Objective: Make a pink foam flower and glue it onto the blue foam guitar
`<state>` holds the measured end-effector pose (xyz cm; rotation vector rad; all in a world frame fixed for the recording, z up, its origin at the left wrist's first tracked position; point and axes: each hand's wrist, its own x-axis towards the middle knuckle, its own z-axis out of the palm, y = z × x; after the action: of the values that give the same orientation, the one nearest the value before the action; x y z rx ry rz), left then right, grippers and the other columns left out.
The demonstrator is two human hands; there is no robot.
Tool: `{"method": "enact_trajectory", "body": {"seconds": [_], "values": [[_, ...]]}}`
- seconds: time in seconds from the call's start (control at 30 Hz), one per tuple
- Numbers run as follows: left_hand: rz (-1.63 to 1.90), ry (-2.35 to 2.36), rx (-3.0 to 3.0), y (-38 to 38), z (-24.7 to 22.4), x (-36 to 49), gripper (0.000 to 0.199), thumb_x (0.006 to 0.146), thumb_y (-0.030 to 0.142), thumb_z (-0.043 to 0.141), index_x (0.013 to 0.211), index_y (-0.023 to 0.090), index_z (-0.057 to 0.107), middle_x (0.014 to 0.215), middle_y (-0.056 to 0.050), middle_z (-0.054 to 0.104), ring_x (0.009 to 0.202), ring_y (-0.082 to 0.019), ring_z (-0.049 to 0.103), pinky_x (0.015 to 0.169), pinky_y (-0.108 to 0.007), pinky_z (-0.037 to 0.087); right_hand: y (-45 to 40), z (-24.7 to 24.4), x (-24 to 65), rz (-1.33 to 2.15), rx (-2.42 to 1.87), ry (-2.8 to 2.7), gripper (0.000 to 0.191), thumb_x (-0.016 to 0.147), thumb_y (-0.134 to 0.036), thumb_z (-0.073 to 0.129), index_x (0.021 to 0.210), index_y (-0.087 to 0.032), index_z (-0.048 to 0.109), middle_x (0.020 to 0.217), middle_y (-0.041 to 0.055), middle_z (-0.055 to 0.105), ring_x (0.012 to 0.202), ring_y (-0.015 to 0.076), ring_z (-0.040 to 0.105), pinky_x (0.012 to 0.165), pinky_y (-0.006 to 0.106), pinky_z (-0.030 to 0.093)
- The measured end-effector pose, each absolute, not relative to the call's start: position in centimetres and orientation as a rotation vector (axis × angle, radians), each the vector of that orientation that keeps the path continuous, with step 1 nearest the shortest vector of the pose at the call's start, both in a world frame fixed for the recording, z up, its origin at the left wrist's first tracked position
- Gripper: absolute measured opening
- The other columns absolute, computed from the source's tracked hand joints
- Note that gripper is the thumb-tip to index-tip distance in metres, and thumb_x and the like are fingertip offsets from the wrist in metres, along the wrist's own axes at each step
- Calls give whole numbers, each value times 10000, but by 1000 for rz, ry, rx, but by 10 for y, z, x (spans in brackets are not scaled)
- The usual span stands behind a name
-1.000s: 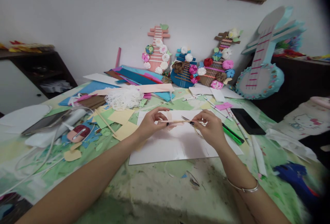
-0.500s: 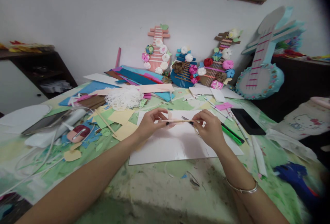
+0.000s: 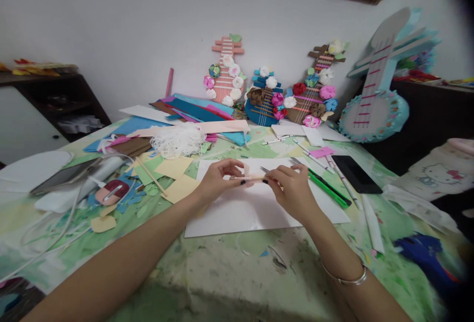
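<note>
Above the white board [image 3: 240, 219], both hands hold one thin pale stick [image 3: 253, 179] level, with a small strip of peach paper [image 3: 253, 169] around or against it. My left hand [image 3: 218, 181] pinches its left end between thumb and fingers. My right hand [image 3: 294, 189] is closed on the right part, thumb close to the paper. Fingers partly hide the stick's ends. On the board, just right of my right hand, lies a green craft knife [image 3: 329, 191] with its blade out. A dark pointed metal tip [image 3: 264, 169] shows behind the right fingers.
Cream paper pieces [image 3: 181, 188], white string [image 3: 178, 140] and coloured paper sheets [image 3: 207, 109] lie left and behind. Paper-flowered model instruments [image 3: 263, 100] lean on the wall. A black phone [image 3: 356, 174], a blue glue gun [image 3: 422, 258] and a white cable [image 3: 76, 203] lie at the sides.
My right hand has moved left along the stick, closer to my left hand and the peach paper. More of the craft knife now shows. My left hand has barely moved.
</note>
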<state>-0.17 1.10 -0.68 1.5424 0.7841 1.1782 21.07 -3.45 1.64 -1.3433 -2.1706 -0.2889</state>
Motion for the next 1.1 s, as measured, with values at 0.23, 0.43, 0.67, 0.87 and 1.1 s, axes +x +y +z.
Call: {"method": "enact_trajectory", "body": {"seconds": [0.23,0.43,0.67,0.87,1.1], "values": [[1139,851,1516,8,-6,-1,315,609,255,802,876,155,669,748,-31,671,743,-157,633,727,-289,505,-41,18,202,-199,-1246,-2268,364,885,-83,368,1168,-210,558,1071,102,613,812,181,568,665,293,376],[1116,910,1491,9,-7,-3,282,584,256,812,815,148,692,810,-55,696,758,-163,633,726,-293,512,-41,16,203,-313,-1223,-2411,590,806,11,320,1229,-338,539,1119,64,557,706,134,495,569,247,322],[1087,876,1535,7,-5,-3,316,600,235,799,881,153,680,728,-36,680,734,-167,637,719,-290,518,-43,16,200,-260,-1195,-2471,700,694,73,330,1248,-317,505,1150,74,516,709,132,472,569,240,289],[1023,755,1456,12,-4,-6,357,744,351,697,1042,158,657,725,-42,680,709,-159,640,680,-266,487,-42,12,201,-88,-1241,-2456,688,621,85,333,1169,-284,525,1122,65,460,714,130,472,546,222,284],[776,586,1283,10,-2,-8,314,702,290,723,975,138,692,945,-95,687,830,-188,635,737,-281,481,-42,14,200,141,-1135,-2411,684,611,97,345,1147,-278,545,1080,61,446,794,140,491,680,259,400]]}}
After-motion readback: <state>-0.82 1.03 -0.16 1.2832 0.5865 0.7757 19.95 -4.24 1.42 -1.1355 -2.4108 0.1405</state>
